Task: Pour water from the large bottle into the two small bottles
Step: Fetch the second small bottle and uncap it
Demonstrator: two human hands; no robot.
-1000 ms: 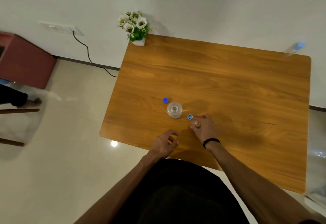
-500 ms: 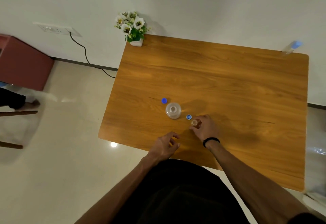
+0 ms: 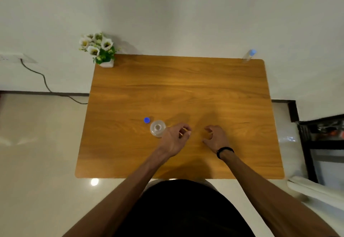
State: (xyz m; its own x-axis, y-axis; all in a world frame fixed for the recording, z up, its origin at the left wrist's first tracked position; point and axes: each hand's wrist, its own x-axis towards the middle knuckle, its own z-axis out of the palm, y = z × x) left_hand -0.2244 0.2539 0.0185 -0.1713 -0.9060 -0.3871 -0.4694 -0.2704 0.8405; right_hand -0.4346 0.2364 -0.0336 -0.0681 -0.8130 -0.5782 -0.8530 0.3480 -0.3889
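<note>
The large clear bottle (image 3: 157,129) stands uncapped on the wooden table (image 3: 186,87), seen from above. Its blue cap (image 3: 146,120) lies just to the far left of it. My left hand (image 3: 175,139) is right beside the large bottle, its fingers curled around a small clear bottle (image 3: 184,132) that is mostly hidden by them. My right hand (image 3: 216,138) hovers a little to the right with fingers spread and nothing in it. A second small bottle (image 3: 248,56) with a blue cap stands at the table's far right corner. The small cap seen earlier is hidden.
A white pot of flowers (image 3: 100,50) sits at the far left corner against the wall. A cable (image 3: 44,80) runs down the wall to the floor on the left. A dark rack (image 3: 322,143) stands to the right of the table.
My left hand reached forward and closed around the small bottle. My right hand let go of that bottle and drew off to the right. The camera swung to face the table squarely.
</note>
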